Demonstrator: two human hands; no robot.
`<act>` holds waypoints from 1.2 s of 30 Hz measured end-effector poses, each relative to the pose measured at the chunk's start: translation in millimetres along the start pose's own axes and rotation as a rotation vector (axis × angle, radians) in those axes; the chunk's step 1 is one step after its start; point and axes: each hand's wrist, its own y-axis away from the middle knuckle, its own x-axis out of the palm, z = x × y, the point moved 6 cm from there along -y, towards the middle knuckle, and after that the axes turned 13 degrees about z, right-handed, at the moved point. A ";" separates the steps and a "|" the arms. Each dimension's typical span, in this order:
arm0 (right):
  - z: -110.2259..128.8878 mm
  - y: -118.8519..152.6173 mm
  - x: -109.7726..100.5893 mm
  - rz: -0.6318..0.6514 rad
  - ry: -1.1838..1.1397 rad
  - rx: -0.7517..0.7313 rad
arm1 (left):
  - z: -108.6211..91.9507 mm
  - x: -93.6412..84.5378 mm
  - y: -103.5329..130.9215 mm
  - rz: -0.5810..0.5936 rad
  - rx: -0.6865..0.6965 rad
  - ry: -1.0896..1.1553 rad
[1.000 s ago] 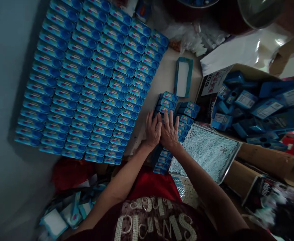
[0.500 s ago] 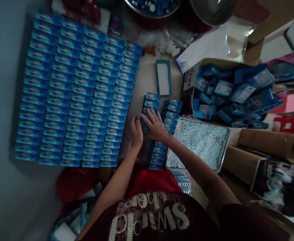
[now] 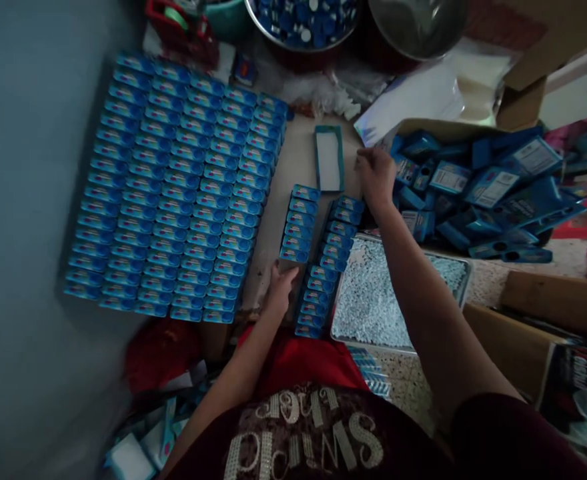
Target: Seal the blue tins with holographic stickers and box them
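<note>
My left hand (image 3: 279, 288) is open, thumb and fingers apart, at the near end of a short row of small blue boxes (image 3: 298, 227). It appears to hold nothing. My right hand (image 3: 377, 179) is at the left edge of a cardboard carton (image 3: 418, 125) full of loose blue boxes (image 3: 451, 177). Its fingers are curled together, and whatever they grip is hidden. Between my hands runs a longer, slightly bent row of blue boxes (image 3: 322, 288). Beyond the short row lies a shallow open blue box with a white inside (image 3: 329, 159).
Many blue boxes (image 3: 178, 200) stand in tight columns on the left of the table. A metal tray (image 3: 368, 300) of small pale pieces sits at my right. At the back are a bowl of blue and white pieces (image 3: 303, 20), another metal bowl (image 3: 418, 27) and a red tape dispenser (image 3: 186, 33).
My right hand has left the short row and moved right and away from me to the carton's edge. My left hand has shifted slightly nearer to me, and its fingers have spread.
</note>
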 end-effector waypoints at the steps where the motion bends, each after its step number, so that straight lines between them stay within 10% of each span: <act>1: -2.3 -16.5 13.2 0.035 0.019 0.036 | -1.4 2.1 -3.9 -0.004 0.008 0.021; 8: -1.2 -73.1 96.1 0.211 0.041 0.198 | -34.4 -2.8 -6.9 -0.182 0.240 -0.447; 13: 37.5 -98.6 89.0 0.120 -0.100 -0.031 | -76.3 6.4 1.7 -0.225 0.424 -0.793; 18: 62.1 -121.5 84.3 0.095 -0.117 -0.083 | -120.9 44.6 -39.5 -0.151 0.595 -0.915; 25: 70.7 -144.2 85.6 0.008 -0.063 -0.237 | -144.8 67.6 -78.7 0.005 0.529 -1.064; 32: 90.5 -190.0 110.8 0.291 0.070 -0.382 | -132.1 66.9 -43.6 0.079 0.447 -1.165; 36: 92.3 -204.5 132.4 0.427 0.060 -0.380 | -181.6 48.0 -46.4 0.038 0.618 -1.299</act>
